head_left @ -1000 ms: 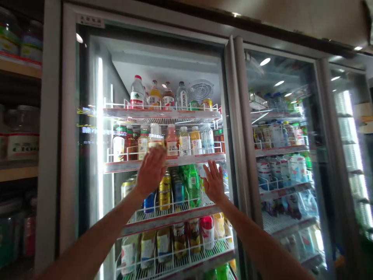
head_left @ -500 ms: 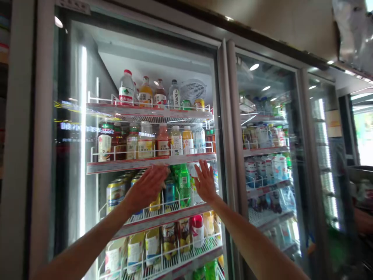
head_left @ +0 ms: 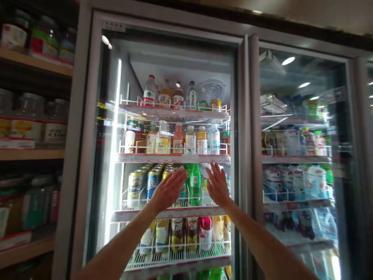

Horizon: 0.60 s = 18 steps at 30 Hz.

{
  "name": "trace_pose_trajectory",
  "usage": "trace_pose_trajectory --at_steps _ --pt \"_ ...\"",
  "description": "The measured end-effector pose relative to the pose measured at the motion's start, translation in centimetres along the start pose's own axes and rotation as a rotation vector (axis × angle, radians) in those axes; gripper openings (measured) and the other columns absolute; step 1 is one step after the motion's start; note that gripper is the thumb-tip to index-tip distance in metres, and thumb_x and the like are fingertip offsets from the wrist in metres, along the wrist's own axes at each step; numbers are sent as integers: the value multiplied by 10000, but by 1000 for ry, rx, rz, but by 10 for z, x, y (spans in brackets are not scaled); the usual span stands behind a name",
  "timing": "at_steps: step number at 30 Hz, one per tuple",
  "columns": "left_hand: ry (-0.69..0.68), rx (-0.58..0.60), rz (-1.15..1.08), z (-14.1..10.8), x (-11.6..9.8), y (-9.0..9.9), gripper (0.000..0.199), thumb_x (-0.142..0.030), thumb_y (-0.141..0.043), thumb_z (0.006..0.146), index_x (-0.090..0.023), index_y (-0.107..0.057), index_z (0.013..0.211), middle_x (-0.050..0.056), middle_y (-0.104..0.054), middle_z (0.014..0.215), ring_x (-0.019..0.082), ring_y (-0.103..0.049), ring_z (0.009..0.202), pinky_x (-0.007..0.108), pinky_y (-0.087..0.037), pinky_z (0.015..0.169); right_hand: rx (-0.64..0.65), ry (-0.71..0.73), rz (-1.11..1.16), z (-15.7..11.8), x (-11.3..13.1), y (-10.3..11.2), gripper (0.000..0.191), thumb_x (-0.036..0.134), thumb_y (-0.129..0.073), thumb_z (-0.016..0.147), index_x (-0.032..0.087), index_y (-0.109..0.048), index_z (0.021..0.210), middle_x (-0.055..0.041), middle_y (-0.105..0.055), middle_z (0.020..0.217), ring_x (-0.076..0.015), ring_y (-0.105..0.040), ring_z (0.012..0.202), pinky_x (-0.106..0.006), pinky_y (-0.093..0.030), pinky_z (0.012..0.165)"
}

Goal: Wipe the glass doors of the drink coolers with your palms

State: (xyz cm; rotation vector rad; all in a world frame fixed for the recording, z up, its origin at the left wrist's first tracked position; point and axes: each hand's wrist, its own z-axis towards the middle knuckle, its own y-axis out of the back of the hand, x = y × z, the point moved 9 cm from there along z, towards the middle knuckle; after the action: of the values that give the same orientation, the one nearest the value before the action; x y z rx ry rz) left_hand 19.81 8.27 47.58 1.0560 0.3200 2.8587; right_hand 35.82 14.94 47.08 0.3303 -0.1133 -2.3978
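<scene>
Before glass door point(head_left: 180, 50) of lit cooler, right grip point(head_left: 218, 186) released, fingers spread. Left grip point(head_left: 169, 190) almost flat, fingers close together; pale patch point(head_left: 182, 170) by fingertips, cannot tell if grasped. Contact with glass unclear. Behind glass: green bottle point(head_left: 194, 184) between grips, cans point(head_left: 135, 186) to left, juice bottles point(head_left: 202, 140) on shelf above. Second glass door point(head_left: 303, 74) at right; wooden shelves point(head_left: 32, 154) with jars point(head_left: 29, 120) at left.
</scene>
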Motion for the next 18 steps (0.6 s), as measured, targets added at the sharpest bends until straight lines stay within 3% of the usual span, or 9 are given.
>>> trace_pose_trajectory --at_steps 4,6,8,11,13,14,15,17,18 --pt "422 -205 109 13 57 20 590 -227 -386 890 -163 -209 1450 117 -319 1490 233 -155 1422 464 -282 1125 32 113 90 -4 -5 5 565 124 -361 890 225 -290 1442 -85 -275 1522 -234 -144 1431 -515 -278 1108" --pt "504 -259 126 28 56 19 603 -235 -384 895 -160 -177 1456 129 -282 1504 245 -128 1426 496 -274 1123 51 163 146 -7 -7 8 579 112 -354 883 231 -282 1445 -79 -283 1519 -232 -160 1428 -514 -309 1097" --pt "363 -173 91 52 20 0 599 -217 -386 891 -166 -190 1453 121 -295 1499 243 -120 1426 485 -272 1125 55 186 199 -10 -9 13 592 113 -353 880 226 -259 1454 -84 -280 1519 -233 -169 1426 -513 -330 1088" --pt "-89 8 -18 74 -59 -29 574 -192 -412 878 -188 -263 1431 88 -386 1457 197 -193 1411 385 -289 1133 39 179 276 -15 -14 25 616 107 -350 879 215 -212 1470 -95 -297 1511 -222 -202 1418 -492 -353 1087" --pt "-211 28 -68 82 -74 -32 557 -192 -412 884 -210 -278 1424 66 -440 1424 176 -266 1386 359 -300 1133 8 149 336 -15 -21 36 632 94 -345 877 224 -190 1475 -92 -300 1509 -208 -238 1407 -464 -376 1081" --pt "-145 -4 -83 91 -63 -28 550 -193 -396 893 -218 -267 1427 60 -445 1421 183 -287 1378 377 -302 1136 -12 118 370 -13 -28 42 633 92 -342 879 233 -186 1475 -88 -296 1511 -200 -260 1399 -446 -389 1076" --pt "8 -70 -94 103 -43 -22 549 -186 -360 905 -221 -234 1439 62 -421 1438 204 -285 1379 417 -297 1141 -39 77 406 -11 -36 49 626 98 -340 885 241 -187 1474 -85 -294 1512 -193 -279 1392 -432 -397 1073" --pt "339 -217 -173 127 -7 -11 563 -182 -250 931 -197 -82 1469 84 -263 1519 252 -239 1395 500 -268 1148 -103 -35 479 0 -58 63 588 140 -341 910 251 -203 1471 -78 -303 1509 -189 -300 1383 -420 -395 1078" --pt "420 -249 -228 141 -5 -11 570 -185 -200 938 -186 3 1471 93 -175 1544 262 -225 1398 512 -269 1147 -133 -98 523 7 -70 70 566 169 -339 926 254 -211 1470 -73 -318 1503 -188 -310 1378 -416 -394 1080"
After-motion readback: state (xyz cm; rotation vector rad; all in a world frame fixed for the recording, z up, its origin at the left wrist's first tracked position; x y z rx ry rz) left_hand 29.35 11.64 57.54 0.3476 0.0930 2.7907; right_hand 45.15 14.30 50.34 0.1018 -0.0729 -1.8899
